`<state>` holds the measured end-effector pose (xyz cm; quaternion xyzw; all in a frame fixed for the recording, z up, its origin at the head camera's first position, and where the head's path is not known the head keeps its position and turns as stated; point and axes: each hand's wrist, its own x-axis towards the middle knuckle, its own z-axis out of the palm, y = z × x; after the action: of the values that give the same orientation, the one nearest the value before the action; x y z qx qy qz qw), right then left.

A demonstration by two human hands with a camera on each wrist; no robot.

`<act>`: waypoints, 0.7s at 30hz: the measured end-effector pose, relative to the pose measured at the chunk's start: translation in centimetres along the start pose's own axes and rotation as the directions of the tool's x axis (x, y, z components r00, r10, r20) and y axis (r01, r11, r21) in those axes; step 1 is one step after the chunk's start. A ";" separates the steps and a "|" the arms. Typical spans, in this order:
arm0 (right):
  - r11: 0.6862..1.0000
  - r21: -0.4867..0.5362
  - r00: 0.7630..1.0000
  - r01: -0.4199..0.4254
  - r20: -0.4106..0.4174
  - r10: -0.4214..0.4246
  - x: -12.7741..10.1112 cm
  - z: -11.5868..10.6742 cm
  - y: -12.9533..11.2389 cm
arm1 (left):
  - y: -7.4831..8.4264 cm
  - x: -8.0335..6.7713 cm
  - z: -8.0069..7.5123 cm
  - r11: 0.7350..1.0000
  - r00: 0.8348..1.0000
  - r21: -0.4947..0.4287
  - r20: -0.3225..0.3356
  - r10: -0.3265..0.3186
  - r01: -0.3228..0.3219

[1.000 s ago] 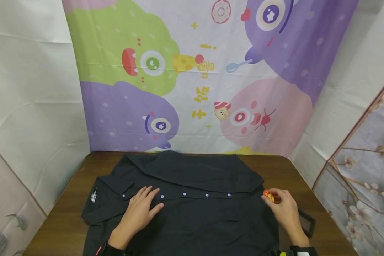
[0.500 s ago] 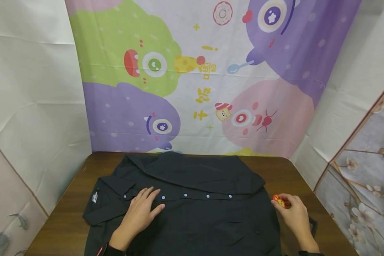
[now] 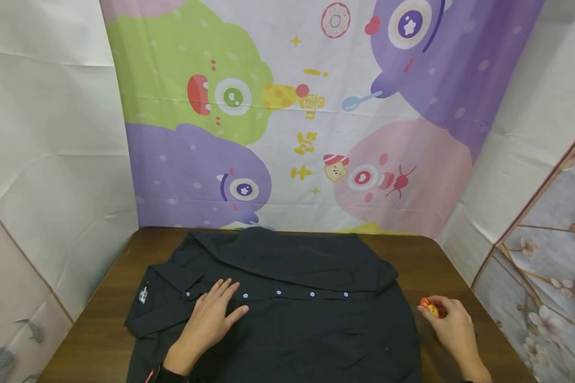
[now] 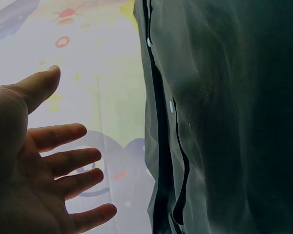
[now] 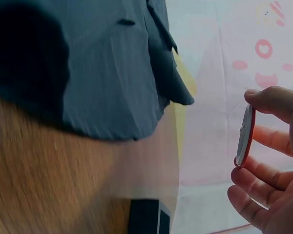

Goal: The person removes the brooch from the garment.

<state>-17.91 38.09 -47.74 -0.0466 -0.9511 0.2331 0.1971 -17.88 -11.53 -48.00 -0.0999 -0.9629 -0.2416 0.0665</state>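
A black shirt (image 3: 306, 335) with a row of small white buttons lies spread over the brown table. My left hand (image 3: 208, 322) is over its left part with the fingers straight and spread; whether it touches the cloth is unclear. The left wrist view shows that palm bare, beside the shirt (image 4: 219, 97). To the right of the shirt, my right hand (image 3: 452, 327) pinches a small red-and-yellow badge (image 3: 430, 307) between thumb and fingers. The right wrist view shows the badge (image 5: 245, 136) nearly edge-on, with a grey back and red rim.
A dark box-like object (image 5: 144, 217) stands on the table in the right wrist view; my right hand mostly hides it in the head view. A cartoon-printed cloth (image 3: 306, 202) hangs behind the table (image 3: 414, 252). White and flowered panels stand at both sides.
My right hand has moved right and slightly toward me, carrying the badge away from the shirt's edge and covering the dark object. My left hand stays in place.
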 end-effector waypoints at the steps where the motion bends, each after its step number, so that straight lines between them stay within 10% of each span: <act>1: 1.000 -0.004 1.000 0.000 -0.005 0.000 0.0 -0.1 0.2 | -0.1 0.0 0.0 1.000 1.000 -0.001 0.001 -0.002 0.002; 21: 0.998 -0.054 0.998 -0.043 -0.045 0.041 -0.5 -0.8 3.3 | -0.1 0.0 0.2 1.000 1.000 -0.023 0.019 -0.019 0.020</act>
<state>-17.10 41.27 -48.80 -0.0771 -0.9514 0.2101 0.2115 -17.89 -11.59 -48.21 -0.0935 -0.9616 -0.2525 0.0538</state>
